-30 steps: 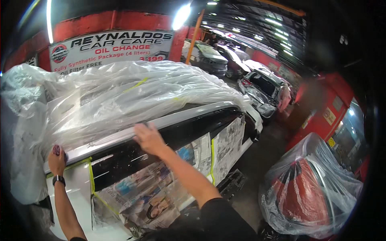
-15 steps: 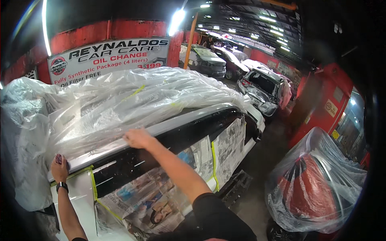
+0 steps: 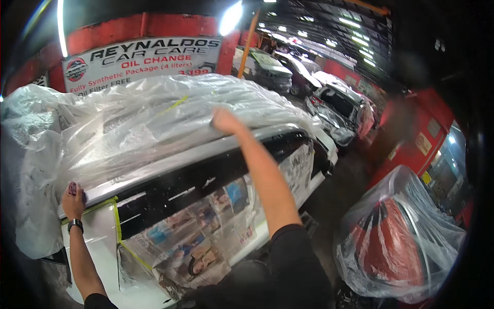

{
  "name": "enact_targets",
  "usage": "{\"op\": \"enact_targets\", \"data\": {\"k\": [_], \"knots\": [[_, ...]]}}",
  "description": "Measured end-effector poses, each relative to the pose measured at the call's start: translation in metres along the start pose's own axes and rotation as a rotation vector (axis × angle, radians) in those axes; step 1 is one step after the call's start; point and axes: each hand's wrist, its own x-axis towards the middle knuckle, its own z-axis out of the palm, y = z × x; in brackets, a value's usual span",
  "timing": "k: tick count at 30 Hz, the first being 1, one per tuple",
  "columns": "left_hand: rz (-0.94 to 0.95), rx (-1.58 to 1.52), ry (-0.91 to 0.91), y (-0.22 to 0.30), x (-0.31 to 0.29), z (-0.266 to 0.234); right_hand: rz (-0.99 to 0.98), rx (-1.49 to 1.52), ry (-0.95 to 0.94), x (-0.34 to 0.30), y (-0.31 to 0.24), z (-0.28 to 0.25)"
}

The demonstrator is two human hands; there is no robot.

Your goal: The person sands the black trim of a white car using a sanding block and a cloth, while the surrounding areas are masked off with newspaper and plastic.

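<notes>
At the rear end of a car's silver roof edge (image 3: pixel 170 160), my left hand (image 3: pixel 73 204) is closed around a small dark purple item (image 3: pixel 72 188), too small to name. A dark watch band circles that wrist. My right hand (image 3: pixel 226 122), smeared by motion, is curled into a fist over the clear plastic sheet (image 3: pixel 128 113) draped on the roof. What its fingers hold, if anything, is hidden. Below the roof edge, newspaper (image 3: pixel 190 226) covers part of the car's dark side, and yellow-green masking tape (image 3: pixel 117 219) runs along a white panel (image 3: pixel 95 232).
To the right stands a red item under clear plastic (image 3: pixel 393 242). Farther off are a damaged grey car (image 3: pixel 337 108) and other cars. An orange post (image 3: pixel 248 44), a red wall with a banner (image 3: pixel 139 64) and a red structure (image 3: pixel 411 134) surround the area.
My right hand has moved up and to the right, from the roof edge to over the plastic sheet. The left hand stays at the roof's rear end. The view has shifted slightly.
</notes>
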Motion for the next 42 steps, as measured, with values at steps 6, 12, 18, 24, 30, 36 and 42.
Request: {"op": "enact_targets", "data": {"k": [6,12,18,24,30,36,42], "knots": [[0.002,0.125,0.052,-0.014,0.005,0.014,0.509,-0.229,0.143,-0.023,0.061,-0.17],[0.093,0.136,0.06,-0.061,0.035,0.021,0.699,-0.224,0.111,-0.048,0.058,-0.223],[-0.037,0.206,-0.062,-0.089,0.058,0.0,0.74,-0.188,0.104,-0.067,0.053,-0.253],[-0.031,0.088,0.008,-0.037,0.025,0.032,0.755,-0.261,0.132,-0.081,0.078,-0.259],[0.018,0.139,0.057,-0.035,0.026,0.029,0.741,-0.299,0.12,-0.067,0.065,-0.254],[0.087,0.163,-0.038,-0.05,0.039,0.024,0.551,-0.347,0.178,-0.049,0.086,-0.234],[0.04,0.285,-0.054,-0.054,0.02,0.03,-0.085,0.189,0.319,-0.073,-0.013,-0.059]]}}
